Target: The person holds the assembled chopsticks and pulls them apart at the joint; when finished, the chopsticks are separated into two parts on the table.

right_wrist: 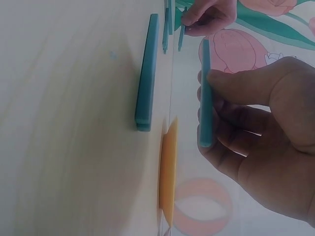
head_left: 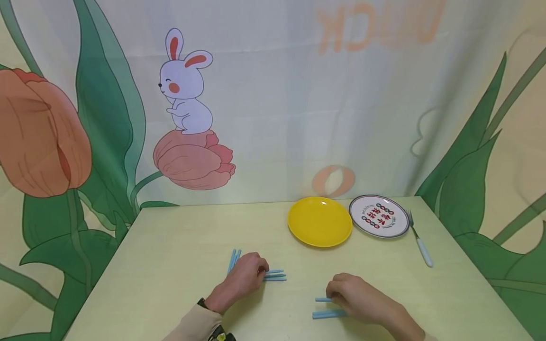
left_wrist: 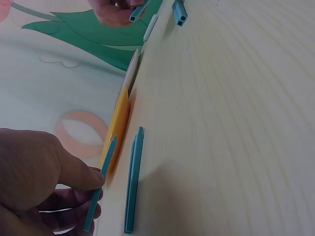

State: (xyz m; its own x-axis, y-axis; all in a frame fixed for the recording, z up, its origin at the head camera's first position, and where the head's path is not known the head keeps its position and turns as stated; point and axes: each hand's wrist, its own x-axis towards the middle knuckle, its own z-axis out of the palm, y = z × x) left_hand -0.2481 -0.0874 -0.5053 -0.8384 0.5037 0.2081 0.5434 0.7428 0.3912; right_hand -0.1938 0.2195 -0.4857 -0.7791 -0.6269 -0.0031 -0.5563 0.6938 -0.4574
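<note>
My left hand pinches a slim light-blue plastic stick between thumb and fingers, just above the table. Below it a couple of similar blue sticks lie side by side. Left of that hand, more blue sticks lie pointing away, partly hidden by the hand. On the right side, my right hand holds another blue stick, thumb on one side and fingertips on the other. Beneath this hand, a pair of blue sticks rests on the tabletop, their right ends covered.
A yellow plate stands toward the back of the pale table. Beside it is a white plate with a dark rim and red print. A fork with a pale handle lies to the right. A printed curtain hangs behind.
</note>
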